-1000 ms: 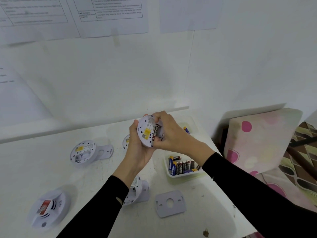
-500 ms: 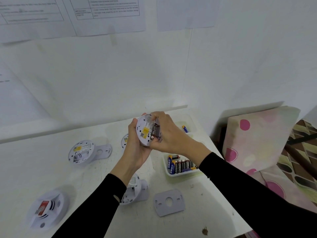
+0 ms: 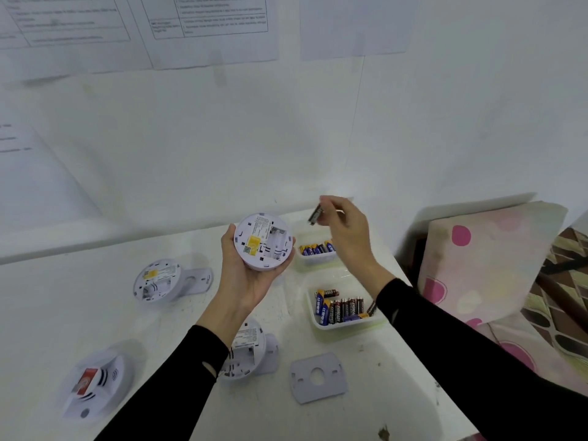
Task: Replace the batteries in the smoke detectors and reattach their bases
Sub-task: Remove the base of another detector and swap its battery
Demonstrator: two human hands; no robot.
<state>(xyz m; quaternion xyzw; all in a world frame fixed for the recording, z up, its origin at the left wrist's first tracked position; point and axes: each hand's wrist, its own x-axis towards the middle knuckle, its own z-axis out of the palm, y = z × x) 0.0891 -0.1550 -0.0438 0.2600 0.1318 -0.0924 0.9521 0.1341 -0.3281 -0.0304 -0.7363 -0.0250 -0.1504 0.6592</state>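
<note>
A white table (image 3: 95,313) is set into a corner of white walls (image 3: 222,138), on which printed sheets (image 3: 206,23) are taped. A pink-dotted cushion (image 3: 493,259) is propped beside the table's right edge.

A smoke detector (image 3: 262,241) is cradled back-up in the left hand (image 3: 251,278), with the fingers curled round its rim and its open battery bay turned toward the camera. A single battery (image 3: 316,214) is pinched at the fingertips of the right hand (image 3: 350,237). It is held above and just right of the detector, apart from it.

Directly below the right fingers a small tray (image 3: 315,259) of blue batteries is seen. Nearer, below the right wrist, a larger tray (image 3: 346,326) is filled with a row of mixed batteries.

Well left of the left fingers a second detector (image 3: 157,280) lies back-up, resting against a grey base plate (image 3: 197,280). A third detector (image 3: 245,351) is partly hidden by the left sleeve. A loose base plate (image 3: 317,377) lies flat to its right. A fourth detector (image 3: 95,381), face-up with a red tag, is placed at the near left.
</note>
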